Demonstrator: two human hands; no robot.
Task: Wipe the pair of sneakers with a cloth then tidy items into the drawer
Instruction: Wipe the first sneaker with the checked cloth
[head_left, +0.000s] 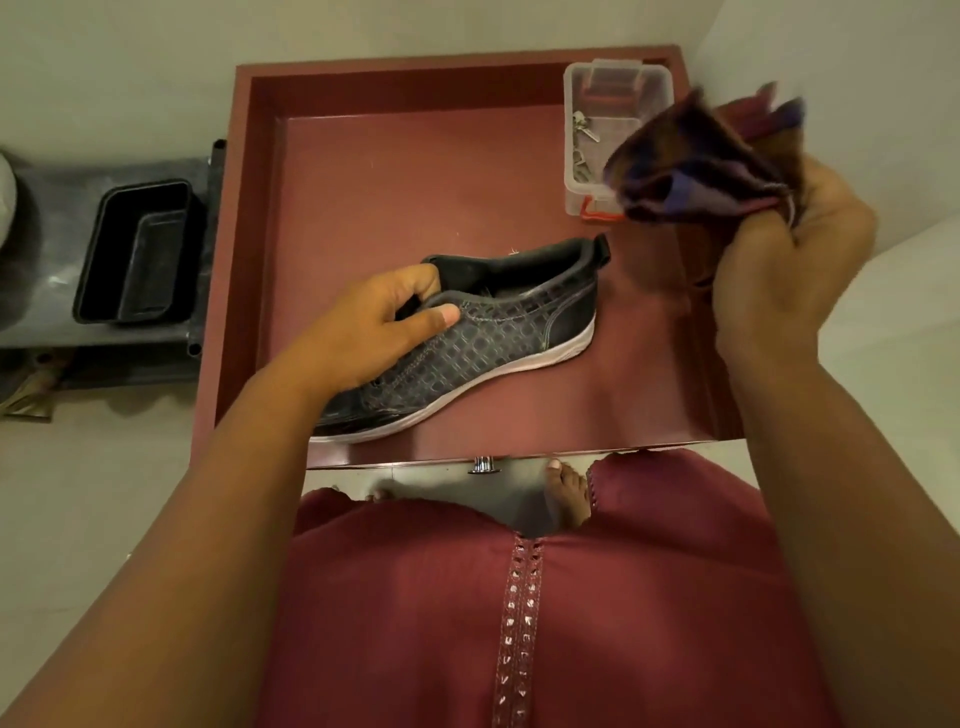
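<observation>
One dark grey patterned sneaker with a white sole lies inside the open maroon drawer, its toe toward me. My left hand grips the sneaker's collar, fingers inside the opening and thumb on the upper. My right hand is raised over the drawer's right side and holds a bunched purple and brown cloth. The cloth hangs apart from the sneaker. Only this one sneaker is in view.
A clear plastic box with small metal pieces sits in the drawer's far right corner, partly behind the cloth. A black tub rests on a dark shelf to the left. The drawer's knob and my bare foot are below.
</observation>
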